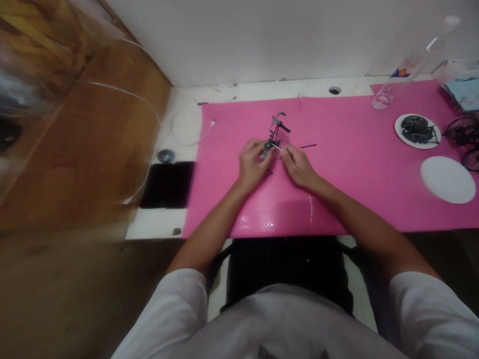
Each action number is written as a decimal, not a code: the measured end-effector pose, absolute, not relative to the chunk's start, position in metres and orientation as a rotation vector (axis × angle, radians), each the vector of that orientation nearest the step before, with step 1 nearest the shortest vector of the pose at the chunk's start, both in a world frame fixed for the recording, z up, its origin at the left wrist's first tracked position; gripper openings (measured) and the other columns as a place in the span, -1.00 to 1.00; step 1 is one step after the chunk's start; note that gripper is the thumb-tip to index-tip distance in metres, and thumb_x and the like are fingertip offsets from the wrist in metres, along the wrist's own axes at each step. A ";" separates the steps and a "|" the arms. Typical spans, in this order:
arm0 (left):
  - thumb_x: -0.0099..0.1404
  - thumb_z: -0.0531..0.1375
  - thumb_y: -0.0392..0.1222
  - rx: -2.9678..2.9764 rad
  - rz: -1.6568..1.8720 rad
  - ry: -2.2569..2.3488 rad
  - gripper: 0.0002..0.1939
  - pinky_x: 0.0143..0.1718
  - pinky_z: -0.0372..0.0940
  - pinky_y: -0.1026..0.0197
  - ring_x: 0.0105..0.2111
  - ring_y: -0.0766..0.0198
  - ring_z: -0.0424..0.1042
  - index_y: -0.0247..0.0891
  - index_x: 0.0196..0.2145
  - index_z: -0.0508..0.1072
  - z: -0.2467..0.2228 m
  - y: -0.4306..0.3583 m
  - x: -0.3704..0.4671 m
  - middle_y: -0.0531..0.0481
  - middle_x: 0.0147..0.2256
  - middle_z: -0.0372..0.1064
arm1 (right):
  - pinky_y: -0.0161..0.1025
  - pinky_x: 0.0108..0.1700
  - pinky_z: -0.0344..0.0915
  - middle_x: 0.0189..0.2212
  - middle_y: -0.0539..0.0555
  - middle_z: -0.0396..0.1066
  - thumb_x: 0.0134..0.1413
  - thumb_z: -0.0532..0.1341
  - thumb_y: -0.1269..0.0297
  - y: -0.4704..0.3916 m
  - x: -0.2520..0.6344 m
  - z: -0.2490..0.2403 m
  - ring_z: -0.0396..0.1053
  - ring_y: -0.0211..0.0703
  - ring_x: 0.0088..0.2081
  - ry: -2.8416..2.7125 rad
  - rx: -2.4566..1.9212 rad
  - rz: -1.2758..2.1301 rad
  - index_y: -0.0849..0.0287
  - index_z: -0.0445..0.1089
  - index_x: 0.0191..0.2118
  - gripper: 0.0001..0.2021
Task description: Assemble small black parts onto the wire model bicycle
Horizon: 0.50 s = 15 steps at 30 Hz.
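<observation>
My left hand (254, 162) is closed around a small dark model frame (277, 124) that looks like part of a toy bicycle. Its bar-like upper end sticks up beyond my fingers, and a green spot shows near my fingertips. My right hand (297, 165) pinches a thin silver rod (276, 146), whose tip meets the frame beside my left fingers; its handle is hidden in my grip. Just right of my hands, a thin black strip (308, 145) lies on the pink mat (344, 189).
At the right, a white plate (399, 137) holds black parts near an upside-down-looking white disc (448, 179). Black wheeled models (464, 137) stand at the edge. A clear bottle (404, 70) is behind. To the left are a black tablet-like slab (168, 184), a round grey object (165, 156) and a white cable (194, 142).
</observation>
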<state>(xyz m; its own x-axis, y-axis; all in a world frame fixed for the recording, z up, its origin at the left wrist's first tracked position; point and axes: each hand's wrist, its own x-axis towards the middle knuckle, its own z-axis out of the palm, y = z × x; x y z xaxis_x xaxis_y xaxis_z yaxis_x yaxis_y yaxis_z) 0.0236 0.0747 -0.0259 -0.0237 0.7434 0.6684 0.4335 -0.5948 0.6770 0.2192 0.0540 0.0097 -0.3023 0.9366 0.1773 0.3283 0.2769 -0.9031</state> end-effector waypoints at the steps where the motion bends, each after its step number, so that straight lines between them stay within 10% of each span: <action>1: 0.63 0.37 0.24 1.987 1.649 1.250 -0.61 -0.12 0.55 0.09 -0.21 0.16 0.62 -0.09 0.02 0.82 -0.026 0.074 0.024 -0.13 -0.16 0.70 | -0.10 -0.20 0.36 -0.35 0.07 0.54 0.58 -0.06 -0.56 0.054 0.221 0.010 0.45 -0.06 -0.33 -1.882 -1.190 0.835 0.02 0.40 -0.12 -0.29; 9: 0.65 0.31 0.32 1.985 1.657 1.277 -0.52 -0.12 0.54 0.11 -0.20 0.18 0.63 -0.12 0.01 0.81 -0.030 0.075 0.024 -0.13 -0.15 0.68 | -0.01 0.11 0.50 0.18 0.29 0.75 0.81 -0.07 -0.08 0.062 0.235 0.008 0.69 0.15 0.13 -2.190 -1.208 0.300 0.12 0.69 0.20 -0.39; 15: 0.64 0.33 0.30 1.968 1.618 1.257 -0.54 -0.11 0.54 0.11 -0.20 0.18 0.61 -0.13 0.00 0.81 -0.032 0.074 0.023 -0.11 -0.17 0.65 | -0.08 -0.12 0.39 -0.11 0.23 0.76 0.78 -0.13 -0.25 0.063 0.236 0.007 0.62 0.01 -0.23 -2.149 -1.291 0.449 0.12 0.67 0.01 -0.27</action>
